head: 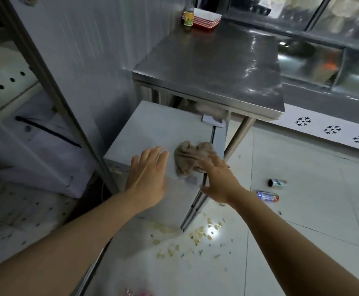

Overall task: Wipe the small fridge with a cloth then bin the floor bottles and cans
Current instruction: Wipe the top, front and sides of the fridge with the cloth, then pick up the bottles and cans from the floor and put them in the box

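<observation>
left hand (147, 178) flat on fridge (153, 129) | right hand (219, 178) – fingers straight, on cloth (190, 157) | floor – bottle (278, 183), can (267, 196)

— Up ahead, past the fingertips? 
— Steel table (212, 67), with a stack of red trays (205, 20) and a green-labelled bottle (188, 17) side by side at its far corner.
— Nearer, under the wrists? 
— Yellowish scraps (202, 232) scattered over the white floor tiles (302, 221).
— Off to the left? 
— Slanted metal post (52, 82), white perforated box (5, 82) behind it.
</observation>
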Demonstrator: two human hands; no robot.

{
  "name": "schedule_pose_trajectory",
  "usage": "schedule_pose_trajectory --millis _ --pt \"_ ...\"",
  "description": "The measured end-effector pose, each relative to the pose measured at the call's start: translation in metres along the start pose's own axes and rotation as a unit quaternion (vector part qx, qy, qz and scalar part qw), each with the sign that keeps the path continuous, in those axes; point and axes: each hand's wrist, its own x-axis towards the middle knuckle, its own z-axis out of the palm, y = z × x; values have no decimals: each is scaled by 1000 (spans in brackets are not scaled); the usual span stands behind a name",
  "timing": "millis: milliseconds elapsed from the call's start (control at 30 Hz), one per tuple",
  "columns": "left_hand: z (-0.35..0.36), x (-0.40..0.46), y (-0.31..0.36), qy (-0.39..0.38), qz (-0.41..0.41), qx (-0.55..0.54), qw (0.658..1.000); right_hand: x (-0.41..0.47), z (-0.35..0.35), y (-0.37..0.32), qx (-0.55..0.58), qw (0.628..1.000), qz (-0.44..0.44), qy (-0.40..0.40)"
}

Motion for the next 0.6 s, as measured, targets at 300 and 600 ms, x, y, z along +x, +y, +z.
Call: schedule_pose_trajectory --millis 300,600 --pt "-2 -77 9 -38 -49 -32 998 -77 24 -32 25 998 4 -60" --pt "39 -162 -20 -85 -75 -69 991 -133 99 -74 52 993 41 -102"
